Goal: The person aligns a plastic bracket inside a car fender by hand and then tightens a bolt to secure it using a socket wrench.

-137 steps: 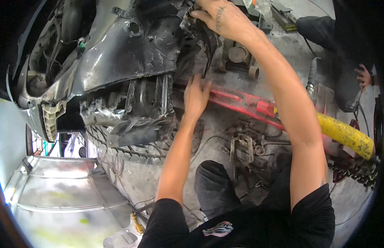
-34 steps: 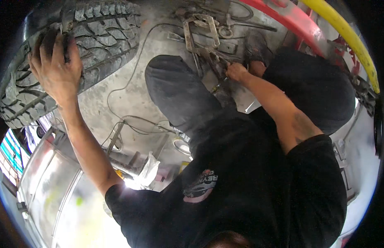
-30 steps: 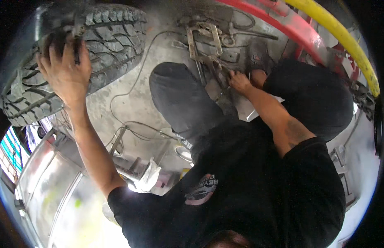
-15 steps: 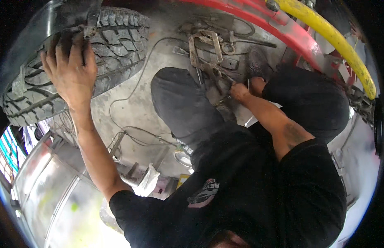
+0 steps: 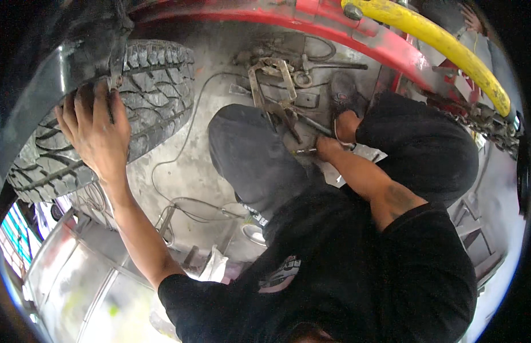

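Note:
My left hand (image 5: 102,134) reaches up across a tyre with deep, blocky tread (image 5: 159,86). Its fingers are stretched and slightly apart, with the tips at the lower edge of a black curved panel (image 5: 45,74); whether they hook behind that edge cannot be made out. Between my knees, low over the floor, my right hand (image 5: 328,148) is closed around a slim shiny metal tool (image 5: 304,151), whose end sticks out to the left. Its exact kind is too small to tell. Just beyond lie a rusty metal frame (image 5: 271,83) and a long dark bar (image 5: 314,123).
A red beam (image 5: 265,16) and a yellow curved bar (image 5: 434,37) cross the far side. A thin cable (image 5: 188,123) winds over the concrete floor (image 5: 179,154). Heavy chain (image 5: 497,134) hangs at the right. At lower left stands a paint-blotched metal panel (image 5: 76,274).
The view has tilted, so the scene sits lower. My right hand has drawn slightly back from the floor tools, and the slim metal tool now shows plainly. My left hand stays at the panel edge.

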The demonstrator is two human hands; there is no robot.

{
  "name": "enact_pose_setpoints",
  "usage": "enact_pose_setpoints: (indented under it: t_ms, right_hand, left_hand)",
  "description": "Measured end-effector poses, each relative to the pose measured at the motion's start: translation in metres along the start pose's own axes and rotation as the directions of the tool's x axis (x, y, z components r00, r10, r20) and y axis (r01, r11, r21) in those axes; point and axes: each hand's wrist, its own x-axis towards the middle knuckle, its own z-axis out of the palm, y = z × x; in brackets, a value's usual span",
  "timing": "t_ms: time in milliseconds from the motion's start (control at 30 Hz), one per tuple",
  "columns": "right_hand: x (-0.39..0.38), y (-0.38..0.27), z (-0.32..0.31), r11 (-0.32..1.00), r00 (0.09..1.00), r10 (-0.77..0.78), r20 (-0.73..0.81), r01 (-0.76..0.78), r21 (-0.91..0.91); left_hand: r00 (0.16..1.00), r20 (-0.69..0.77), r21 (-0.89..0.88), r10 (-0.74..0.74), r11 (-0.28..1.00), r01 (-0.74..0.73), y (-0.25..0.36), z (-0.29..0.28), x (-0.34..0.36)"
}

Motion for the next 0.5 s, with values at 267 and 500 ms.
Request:
enact_pose_setpoints:
  t_ms: [267, 500]
  right_hand:
    - [0.01, 0.05, 0.049, 0.972, 0.983, -0.153, -0.099, 0.132, -0.196]
    - [-0.038, 0.012, -0.002, 0.897, 0.957, -0.29, 0.02, 0.279, -0.344]
  left_hand:
    - [0.999, 0.049, 0.01, 0.016, 1.0, -0.017, 0.004, 0.005, 0.005]
    - [0.987, -0.022, 0.096, 0.159, 0.983, -0.156, -0.028, 0.011, -0.002]
